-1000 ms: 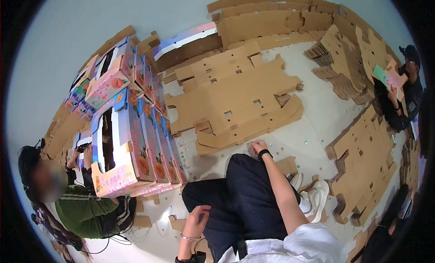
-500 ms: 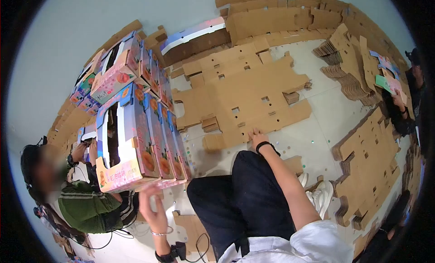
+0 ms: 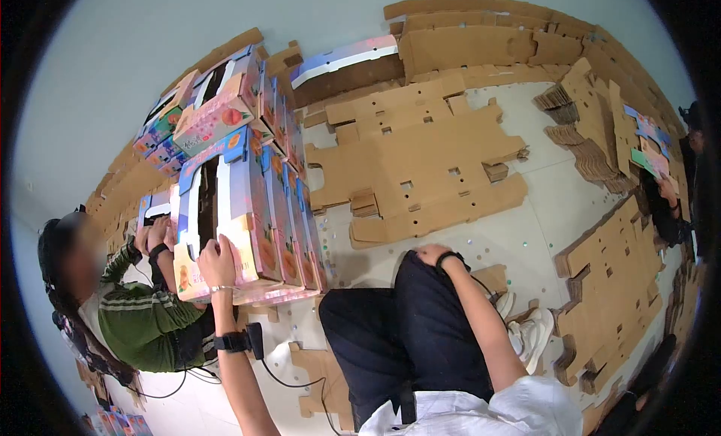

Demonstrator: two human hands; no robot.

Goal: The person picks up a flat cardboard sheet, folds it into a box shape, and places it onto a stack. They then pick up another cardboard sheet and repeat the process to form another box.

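Observation:
My left hand [image 3: 216, 263] is at the near end of a printed peach carton [image 3: 239, 203], its fingers curled over the edge beside the long dark slot in the top. The carton is pink, blue and white, and it stands at the front of a row of similar cartons. My right hand [image 3: 432, 254] rests at my knee and holds nothing. Its fingers are blurred but look loosely stretched out. In front of my knees, a stack of flat brown cardboard sheets [image 3: 420, 158] lies on the floor.
At the left, a person in a green jacket [image 3: 146, 323] has both hands on another carton. More printed cartons [image 3: 218, 109] stand behind. Cut cardboard stacks [image 3: 612, 278] lie at the right, where another person's hand [image 3: 667, 188] holds a printed sheet. Cardboard [image 3: 466, 49] lines the wall.
My left hand has moved up and forward from beside the row onto the front carton. My right hand has drawn back from the brown sheets to my knee. The view has shifted slightly.

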